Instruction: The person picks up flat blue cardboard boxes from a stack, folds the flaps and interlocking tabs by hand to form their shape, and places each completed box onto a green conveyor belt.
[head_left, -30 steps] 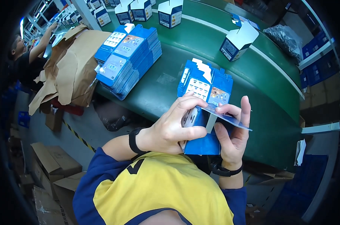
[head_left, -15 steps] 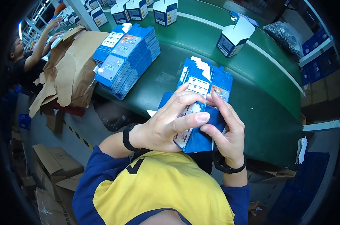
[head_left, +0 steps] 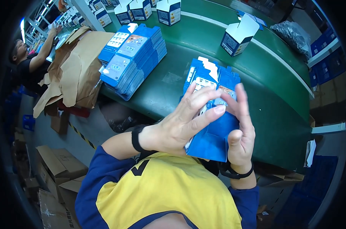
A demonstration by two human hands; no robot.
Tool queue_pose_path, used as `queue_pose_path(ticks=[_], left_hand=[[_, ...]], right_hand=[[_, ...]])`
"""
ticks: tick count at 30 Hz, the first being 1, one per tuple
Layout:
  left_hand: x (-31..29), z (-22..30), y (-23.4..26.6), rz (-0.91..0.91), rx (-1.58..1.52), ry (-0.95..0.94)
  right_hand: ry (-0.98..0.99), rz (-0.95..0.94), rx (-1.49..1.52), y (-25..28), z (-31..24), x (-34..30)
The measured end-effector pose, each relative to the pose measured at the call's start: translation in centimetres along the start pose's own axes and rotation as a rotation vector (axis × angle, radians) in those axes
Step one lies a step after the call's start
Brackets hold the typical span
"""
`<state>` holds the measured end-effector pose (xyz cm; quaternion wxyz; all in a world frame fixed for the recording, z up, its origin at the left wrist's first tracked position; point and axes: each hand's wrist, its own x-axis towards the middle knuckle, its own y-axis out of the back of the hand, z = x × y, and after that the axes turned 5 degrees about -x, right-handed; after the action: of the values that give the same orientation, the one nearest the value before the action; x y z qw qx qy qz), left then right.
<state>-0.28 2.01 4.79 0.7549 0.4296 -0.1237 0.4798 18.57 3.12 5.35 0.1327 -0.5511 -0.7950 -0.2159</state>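
A blue folding carton, partly opened out, is in front of my chest, its near flap hanging toward me. My left hand holds it from the left, thumb stretched along its upper side and fingers round the far part. My right hand is at its right side with thumb and fingers apart; the fingertips are a little smeared by motion. Whether the right palm touches the carton is hard to see. Just beyond both hands lies a small pile of flat blue cartons with white tabs, partly hidden by my fingers.
A tall stack of flat cartons stands left on the green conveyor table. Beside it is torn brown paper. An erected open box stands far right, with several more along the back. At far left a person works.
My right hand has opened away from the carton, its fingers lifting and spreading. The carton has shifted slightly right, and its near flap looks wider.
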Motion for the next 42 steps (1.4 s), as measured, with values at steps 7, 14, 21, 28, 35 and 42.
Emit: queue_pose_path(ticks=[7, 14, 21, 28, 35, 42], left_hand=[[0.6, -0.3, 0.8, 0.008, 0.108, -0.325], [1.3, -2.9, 5.5, -0.110, 0.539, -0.699], [-3.9, -9.8, 20.1, 0.186, 0.689, 0.617], [-6.2, -14.5, 23.0, 0.083, 0.621, 0.903], [-2.8, -15.1, 23.5, 0.053, 0.589, 1.178], [-4.0, -18.0, 26.7, 0.115, 0.596, 1.317]], right_hand=[[-0.153, 0.210, 0.261, -0.2, -0.6, 0.9], [-0.565, -0.436, 0.612, 3.8, 1.9, 3.5], [-0.193, 0.242, -0.297, 13.2, 12.4, 14.9], [-0.399, 0.290, -0.486, 16.5, 26.4, 16.9], [-0.720, 0.350, -0.517, 16.3, 23.1, 14.0], [-0.510, 0.080, -0.151, 11.7, 10.1, 5.6]])
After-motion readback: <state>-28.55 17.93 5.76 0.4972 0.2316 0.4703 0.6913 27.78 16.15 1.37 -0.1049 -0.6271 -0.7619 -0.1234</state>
